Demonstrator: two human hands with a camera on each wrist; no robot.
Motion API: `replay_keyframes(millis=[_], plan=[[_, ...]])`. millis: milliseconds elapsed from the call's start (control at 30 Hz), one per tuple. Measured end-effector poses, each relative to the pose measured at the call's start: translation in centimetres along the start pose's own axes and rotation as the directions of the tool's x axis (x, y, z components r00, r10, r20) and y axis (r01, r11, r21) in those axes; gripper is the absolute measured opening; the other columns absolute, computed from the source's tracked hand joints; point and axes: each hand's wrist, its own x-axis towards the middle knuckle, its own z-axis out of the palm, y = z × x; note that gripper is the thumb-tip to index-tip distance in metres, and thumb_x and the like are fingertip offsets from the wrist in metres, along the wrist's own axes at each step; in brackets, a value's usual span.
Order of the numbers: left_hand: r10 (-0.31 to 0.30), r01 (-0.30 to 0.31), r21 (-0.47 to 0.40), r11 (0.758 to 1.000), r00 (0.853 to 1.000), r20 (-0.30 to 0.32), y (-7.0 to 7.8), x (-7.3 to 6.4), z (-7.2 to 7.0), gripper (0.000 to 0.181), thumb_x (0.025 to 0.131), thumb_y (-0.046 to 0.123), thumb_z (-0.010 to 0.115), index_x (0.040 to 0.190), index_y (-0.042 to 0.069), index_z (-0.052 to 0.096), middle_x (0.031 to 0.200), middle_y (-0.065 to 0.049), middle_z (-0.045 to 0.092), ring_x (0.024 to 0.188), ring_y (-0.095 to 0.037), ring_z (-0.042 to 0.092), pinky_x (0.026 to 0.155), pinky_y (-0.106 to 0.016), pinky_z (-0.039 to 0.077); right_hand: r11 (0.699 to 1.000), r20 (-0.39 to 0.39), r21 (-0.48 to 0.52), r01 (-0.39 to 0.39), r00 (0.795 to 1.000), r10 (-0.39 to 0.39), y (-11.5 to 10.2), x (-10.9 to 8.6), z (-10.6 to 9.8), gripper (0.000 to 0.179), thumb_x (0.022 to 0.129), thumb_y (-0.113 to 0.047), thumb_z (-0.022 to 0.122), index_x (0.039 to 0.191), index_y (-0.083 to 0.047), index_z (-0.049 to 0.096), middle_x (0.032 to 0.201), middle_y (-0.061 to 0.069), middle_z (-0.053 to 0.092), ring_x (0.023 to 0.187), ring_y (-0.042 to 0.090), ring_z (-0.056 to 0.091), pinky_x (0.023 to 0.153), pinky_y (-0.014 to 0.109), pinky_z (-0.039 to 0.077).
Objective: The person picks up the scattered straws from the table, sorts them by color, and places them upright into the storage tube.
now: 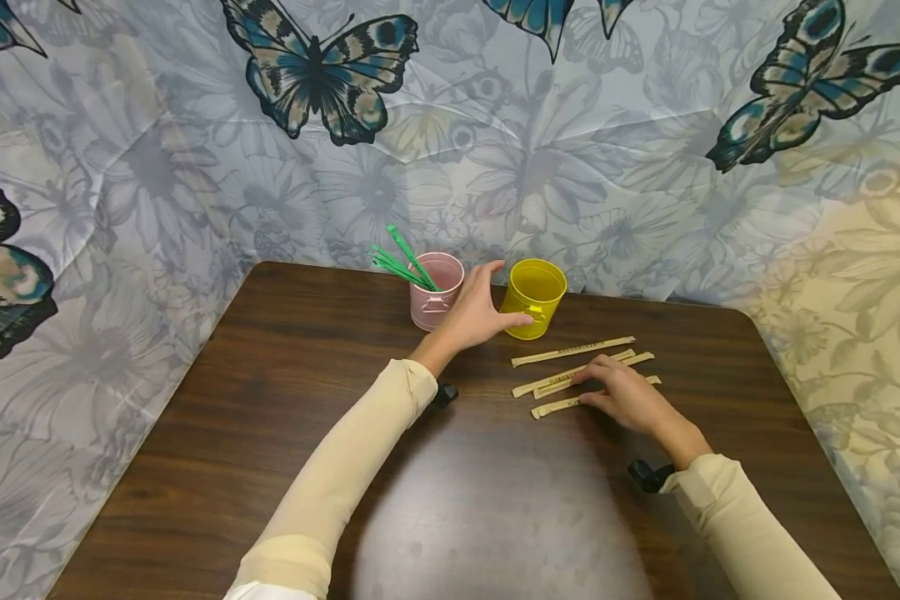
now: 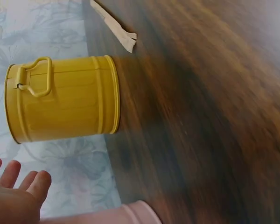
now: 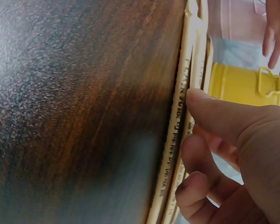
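Note:
A small yellow metal bucket (image 1: pixel 534 292) with side handles stands upright near the table's back edge. My left hand (image 1: pixel 474 312) is held beside it, thumb and fingers spread apart, with the thumb overlapping the bucket's near side in the head view. Left of that hand, a pink bucket (image 1: pixel 423 315) holds several green sticks (image 1: pixel 405 260). Several slim, tan paper-wrapped sticks (image 1: pixel 573 350) with dark printing lie roughly side by side on the table. Over them is my right hand (image 1: pixel 630 396), its thumb and fingertips (image 3: pixel 196 95) right at the sticks, a gap showing between thumb and index finger.
The dark wooden table (image 1: pixel 307 358) has rounded back corners. Behind it hangs a cloth (image 1: pixel 330 192) printed with butterflies and flowers. Both buckets stand close to that cloth. A black wrist device (image 1: pixel 648 477) sits at the right cuff.

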Motion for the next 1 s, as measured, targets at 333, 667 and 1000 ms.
replay_keyframes(millis=[333, 667, 1000], plan=[[-0.017, 0.017, -0.13, 0.991, 1.0, 0.002, 0.3, 2.4, 2.6, 0.118, 0.075, 0.052, 0.088, 0.161, 0.017, 0.015, 0.16, -0.01, 0.025, 0.15, -0.028, 0.032, 0.122, -0.047, 0.037, 1.0, -0.002, 0.011, 0.005, 1.0, -0.005, 0.1, -0.3, 0.2, 0.019, 0.09, -0.007, 0.076, 0.108, -0.007, 0.075, 0.108, 0.007, 0.067, 0.1, 0.029, 0.068, 0.086, 0.049, 0.056], [-0.036, 0.041, -0.301, 0.953, 0.999, 0.022, -0.1, 3.7, 4.7, 0.122, 0.074, 0.045, 0.091, 0.163, 0.02, 0.011, 0.16, -0.01, 0.031, 0.14, -0.027, 0.044, 0.117, -0.048, 0.042, 0.998, 0.001, 0.052, 0.022, 1.0, -0.022, 0.3, -0.8, 0.7, 0.01, 0.09, -0.007, 0.075, 0.096, -0.015, 0.076, 0.106, 0.002, 0.064, 0.096, 0.021, 0.066, 0.081, 0.039, 0.057], [-0.076, 0.072, -0.351, 0.934, 0.997, 0.002, -0.6, 4.4, 5.5, 0.119, 0.075, 0.042, 0.091, 0.163, 0.024, 0.013, 0.155, -0.01, 0.04, 0.135, -0.027, 0.05, 0.115, -0.046, 0.044, 0.998, 0.024, 0.045, 0.039, 0.999, -0.04, 0.5, -0.5, 0.8, 0.013, 0.088, -0.006, 0.077, 0.089, -0.018, 0.073, 0.103, 0.001, 0.061, 0.093, 0.017, 0.064, 0.081, 0.036, 0.057]])
